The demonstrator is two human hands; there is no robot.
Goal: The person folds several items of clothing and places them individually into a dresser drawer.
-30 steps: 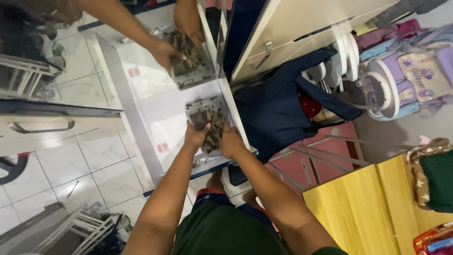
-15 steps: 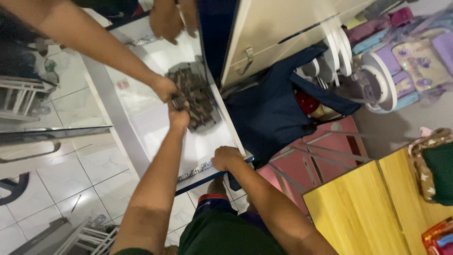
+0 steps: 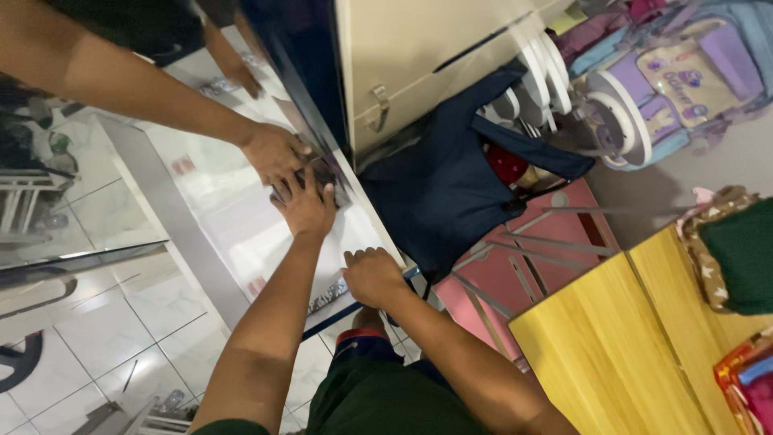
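My left hand lies flat, fingers spread, on a camouflage-patterned bundle at the back of a white glossy shelf. Hands hide most of the bundle. Another arm comes in from the top left, and its hand meets mine over the bundle. I cannot tell whether it is a reflection. My right hand is curled into a fist on the shelf's front edge, near a dark blue trim.
A cream cabinet door with a metal latch stands right of the shelf. Below it hang a dark blue cloth and a pink folded frame. A yellow wooden tabletop, a white fan and a purple backpack sit further right.
Both hands held the bundle at the shelf's front. My left hand has pushed it to the back, while my right hand let go and dropped to the front edge.
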